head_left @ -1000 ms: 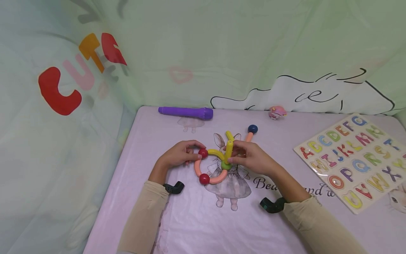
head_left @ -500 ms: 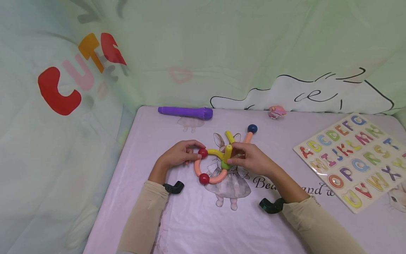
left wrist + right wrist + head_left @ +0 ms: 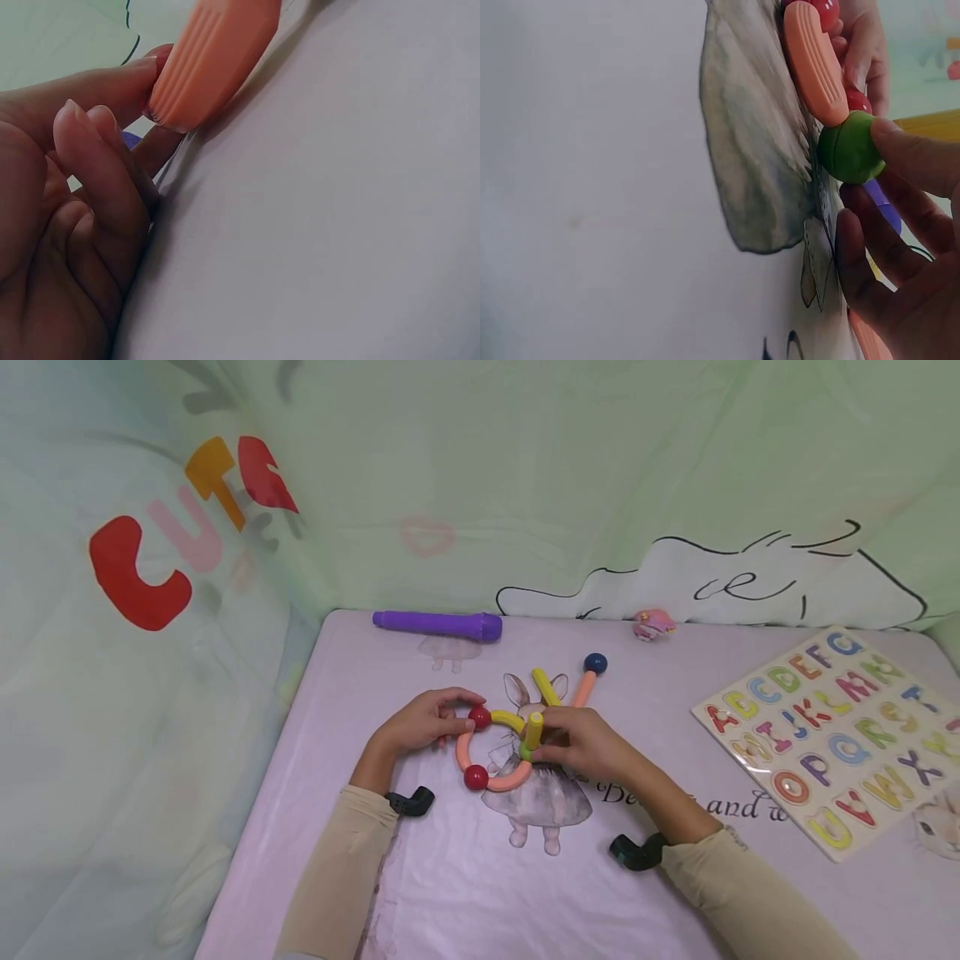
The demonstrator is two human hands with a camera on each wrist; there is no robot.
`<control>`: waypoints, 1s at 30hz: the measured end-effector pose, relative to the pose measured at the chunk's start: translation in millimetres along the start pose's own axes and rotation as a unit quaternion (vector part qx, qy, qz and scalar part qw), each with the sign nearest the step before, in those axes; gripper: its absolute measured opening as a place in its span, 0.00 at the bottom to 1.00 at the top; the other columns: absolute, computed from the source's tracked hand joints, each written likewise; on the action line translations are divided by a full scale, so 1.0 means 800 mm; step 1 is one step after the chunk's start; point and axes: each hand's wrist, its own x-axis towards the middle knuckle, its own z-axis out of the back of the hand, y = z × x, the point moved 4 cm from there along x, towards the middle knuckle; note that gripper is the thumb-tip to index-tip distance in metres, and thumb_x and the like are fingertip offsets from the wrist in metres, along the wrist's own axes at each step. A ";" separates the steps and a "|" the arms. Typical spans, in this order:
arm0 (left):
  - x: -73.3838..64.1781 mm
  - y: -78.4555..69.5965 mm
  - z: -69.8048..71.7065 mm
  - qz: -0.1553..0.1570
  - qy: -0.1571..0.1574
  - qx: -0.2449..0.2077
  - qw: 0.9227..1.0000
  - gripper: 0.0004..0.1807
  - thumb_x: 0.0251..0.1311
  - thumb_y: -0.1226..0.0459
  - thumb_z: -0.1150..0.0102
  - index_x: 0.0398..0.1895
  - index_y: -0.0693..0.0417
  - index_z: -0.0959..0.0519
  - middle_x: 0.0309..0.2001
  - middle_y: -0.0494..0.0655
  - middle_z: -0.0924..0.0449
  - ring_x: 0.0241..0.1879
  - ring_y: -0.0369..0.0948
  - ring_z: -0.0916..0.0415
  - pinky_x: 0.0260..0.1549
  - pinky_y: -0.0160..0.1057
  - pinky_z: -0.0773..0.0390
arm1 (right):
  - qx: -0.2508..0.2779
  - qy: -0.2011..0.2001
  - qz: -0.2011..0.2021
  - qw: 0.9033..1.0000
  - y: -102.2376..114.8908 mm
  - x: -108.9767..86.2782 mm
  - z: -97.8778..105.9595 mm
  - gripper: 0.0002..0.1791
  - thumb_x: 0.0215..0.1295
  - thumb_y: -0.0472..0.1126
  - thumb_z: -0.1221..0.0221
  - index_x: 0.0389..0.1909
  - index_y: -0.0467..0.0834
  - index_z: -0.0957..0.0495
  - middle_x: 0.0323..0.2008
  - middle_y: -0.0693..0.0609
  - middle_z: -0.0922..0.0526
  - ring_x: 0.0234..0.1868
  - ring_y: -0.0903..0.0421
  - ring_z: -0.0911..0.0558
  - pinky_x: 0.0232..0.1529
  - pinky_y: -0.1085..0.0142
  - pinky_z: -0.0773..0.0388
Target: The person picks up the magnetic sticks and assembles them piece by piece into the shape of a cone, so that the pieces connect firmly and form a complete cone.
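Observation:
A ring of magnetic sticks and balls lies on the table. It joins a curved yellow stick (image 3: 507, 720), curved orange sticks (image 3: 512, 779), red balls and a green ball (image 3: 851, 148). My left hand (image 3: 420, 722) pinches the upper red ball (image 3: 480, 719) between thumb and fingers. The lower red ball (image 3: 476, 777) is untouched. My right hand (image 3: 588, 739) pinches the green ball at the ring's right side. From that ball a straight yellow stick (image 3: 535, 729) stands up. Behind the right hand lie another yellow stick (image 3: 545, 683) and an orange stick (image 3: 584, 688) touching a dark blue ball (image 3: 596, 663).
A purple toy microphone (image 3: 438, 625) lies along the table's back edge. Farther right at the back sits a small pink object (image 3: 654, 624). An alphabet puzzle board (image 3: 776, 710) covers the right side. Printed curtains hang behind and to the left.
My right hand has shifted slightly left and toward me, with the green ball and upright yellow stick. More of the loose yellow and orange sticks shows. The left hand has barely moved.

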 end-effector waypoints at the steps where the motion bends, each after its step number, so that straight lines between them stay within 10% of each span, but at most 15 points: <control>1: 0.000 0.000 0.000 0.001 -0.001 -0.003 1.000 0.24 0.65 0.60 0.33 0.64 0.43 0.22 0.20 0.44 0.26 0.17 0.39 0.30 0.20 0.34 0.29 | -0.004 -0.002 0.000 1.000 0.001 0.000 0.000 0.11 0.61 0.38 0.28 0.41 0.51 0.18 0.41 0.57 0.12 0.46 0.57 0.14 0.51 0.57 0.16; 19: -0.001 0.001 0.002 -0.025 0.017 -0.049 0.998 0.29 0.56 0.65 0.26 0.60 0.50 0.26 0.24 0.44 0.28 0.18 0.40 0.32 0.22 0.34 0.28 | -0.070 -0.052 -0.053 0.995 -0.002 -0.003 0.015 0.12 0.63 0.41 0.29 0.46 0.46 0.18 0.41 0.53 0.14 0.42 0.57 0.16 0.45 0.58 0.16; 30: 0.002 0.006 0.002 -0.006 0.003 -0.016 1.000 0.25 0.58 0.61 0.27 0.59 0.43 0.21 0.19 0.43 0.29 0.19 0.39 0.31 0.24 0.33 0.26 | -0.103 0.009 -0.014 0.995 0.017 0.001 0.001 0.12 0.61 0.43 0.28 0.41 0.47 0.19 0.33 0.57 0.19 0.33 0.60 0.24 0.35 0.67 0.23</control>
